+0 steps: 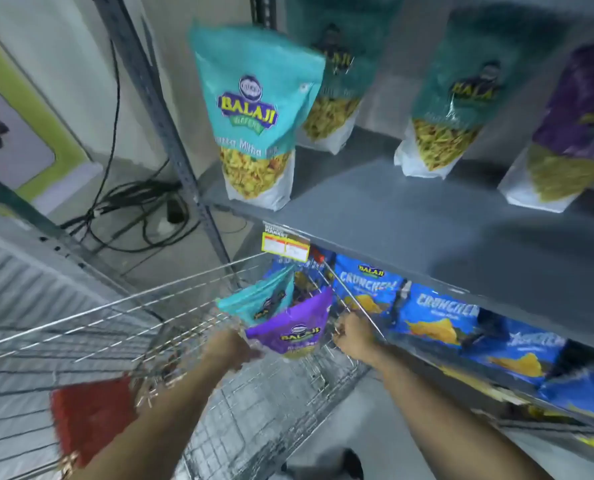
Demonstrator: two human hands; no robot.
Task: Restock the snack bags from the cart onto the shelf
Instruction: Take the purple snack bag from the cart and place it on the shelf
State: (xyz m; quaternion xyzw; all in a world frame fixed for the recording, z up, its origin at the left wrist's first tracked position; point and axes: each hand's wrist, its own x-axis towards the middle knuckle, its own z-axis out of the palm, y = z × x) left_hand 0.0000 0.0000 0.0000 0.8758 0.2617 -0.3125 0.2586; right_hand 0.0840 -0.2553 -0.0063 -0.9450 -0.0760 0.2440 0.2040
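In the wire cart (pixel 122 327), a purple bag (pixel 293 329) stands upright, long axis vertical, its "BALAJI" face toward the camera. The left hand (pixel 231 348) grips its lower left corner. Behind it leans a teal bag (pixel 262 301), tilted right. The right hand (pixel 352 332) is closed on the cart's rim wire. On the grey shelf (pixel 409 216) stand four upright bags: three teal, the nearest (pixel 254 116) reading "BALAJI" and "Mitha", and one purple (pixel 572 133). On the lower shelf lie at least four blue bags (pixel 368 289) reading "CRUNCHEM". A yellow price tag (pixel 285 245) hangs from the shelf edge.
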